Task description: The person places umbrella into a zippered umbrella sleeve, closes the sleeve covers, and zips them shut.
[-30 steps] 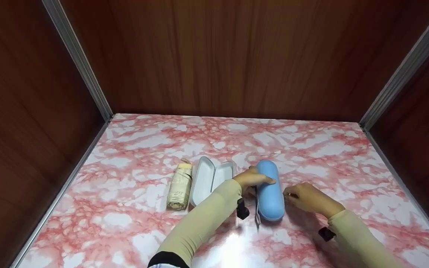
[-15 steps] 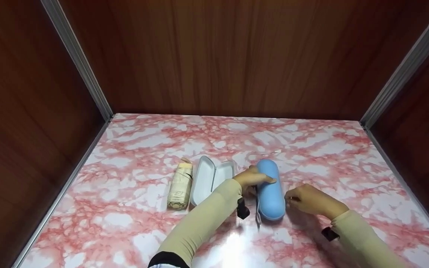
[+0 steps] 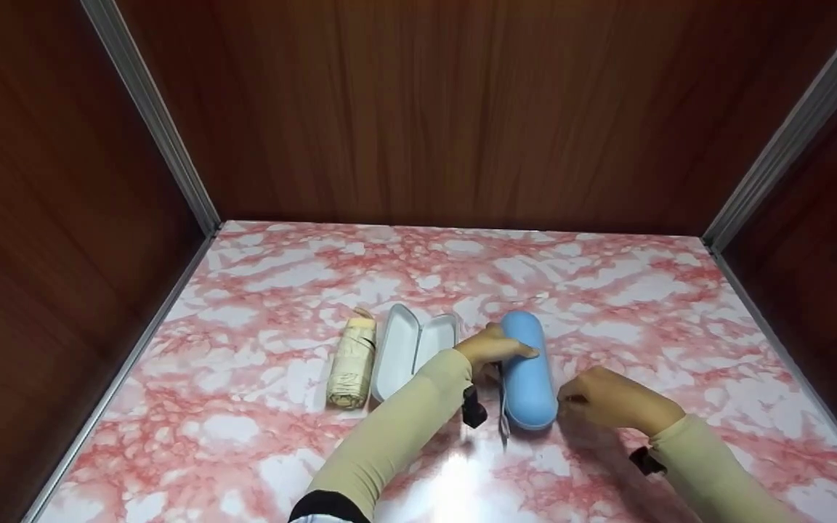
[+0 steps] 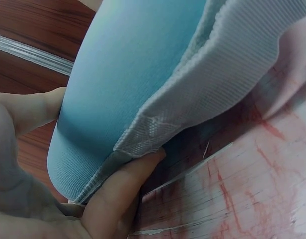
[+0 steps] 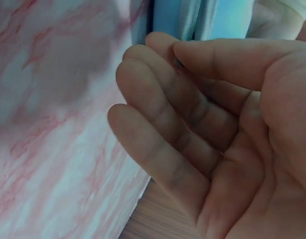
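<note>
A blue rounded zip case [image 3: 529,392] lies lengthwise on the table, a pale ribbed strap [image 4: 212,84] along its left side. My left hand [image 3: 495,347] grips it from the left, thumb on top; in the left wrist view, the fingers hold the lower side by the strap's end. At the case's near right side is my right hand [image 3: 611,398]. In the right wrist view, its thumb and index finger pinch a small dark zipper pull [image 5: 178,62], mostly hidden, beside the grey zipper band [image 5: 190,17]. The other fingers are loosely bent.
Left of the blue case, an open white glasses case [image 3: 395,356] stands partly behind my left forearm. Beside it lies a folded beige umbrella [image 3: 352,367]. Dark wooden panels [image 3: 418,109] wall the red-and-white marbled table [image 3: 259,450] at the back and sides.
My right hand has slid a little toward the near end along the case's right side. The left hand keeps its grip, and the case has barely shifted.
</note>
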A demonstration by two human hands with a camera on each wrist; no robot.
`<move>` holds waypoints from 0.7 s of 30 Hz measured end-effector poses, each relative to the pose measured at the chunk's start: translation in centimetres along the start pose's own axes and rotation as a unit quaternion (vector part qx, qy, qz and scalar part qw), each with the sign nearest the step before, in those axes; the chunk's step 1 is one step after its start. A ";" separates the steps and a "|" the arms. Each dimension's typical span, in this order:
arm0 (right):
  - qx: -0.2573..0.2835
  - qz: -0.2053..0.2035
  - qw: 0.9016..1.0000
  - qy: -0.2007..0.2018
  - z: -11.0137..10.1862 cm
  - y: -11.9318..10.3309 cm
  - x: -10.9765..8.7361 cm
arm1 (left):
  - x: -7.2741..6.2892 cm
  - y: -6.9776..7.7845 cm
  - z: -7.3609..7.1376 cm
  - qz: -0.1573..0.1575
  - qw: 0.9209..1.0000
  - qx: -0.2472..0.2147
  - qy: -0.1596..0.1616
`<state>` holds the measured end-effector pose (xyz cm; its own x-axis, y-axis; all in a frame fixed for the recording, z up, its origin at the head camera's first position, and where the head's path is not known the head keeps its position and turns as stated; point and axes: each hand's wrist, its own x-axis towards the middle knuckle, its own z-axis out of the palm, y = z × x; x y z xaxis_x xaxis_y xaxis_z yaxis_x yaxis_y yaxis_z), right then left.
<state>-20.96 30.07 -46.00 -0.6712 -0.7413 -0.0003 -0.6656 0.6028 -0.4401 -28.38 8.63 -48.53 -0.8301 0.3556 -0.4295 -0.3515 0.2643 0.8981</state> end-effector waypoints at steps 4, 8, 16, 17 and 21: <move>0.007 -0.012 1.000 -0.014 -0.1 -0.2 -0.1 | 0.0 0.1 0.0 -0.004 1.000 0.008 0.000; 0.013 -0.016 1.000 -0.020 -0.1 -0.3 0.0 | 0.1 0.0 0.0 -0.003 1.000 -0.003 -0.006; 0.013 0.002 0.999 -0.034 -0.2 -0.5 0.1 | 0.1 -0.1 0.0 0.003 1.000 -0.008 -0.002; 0.013 0.004 0.999 -0.036 -0.2 -0.5 0.1 | 0.1 -0.1 0.0 0.002 1.000 -0.010 -0.003; 0.027 0.001 0.998 -0.050 -0.3 -0.9 0.0 | 0.0 -0.1 -0.1 0.001 1.000 -0.024 -0.007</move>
<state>-20.49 29.58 -45.37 -0.6347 -0.7675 -0.0896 -0.6441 0.5896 -0.4873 -28.39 8.55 -48.66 -0.8244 0.3686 -0.4296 -0.3710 0.2214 0.9019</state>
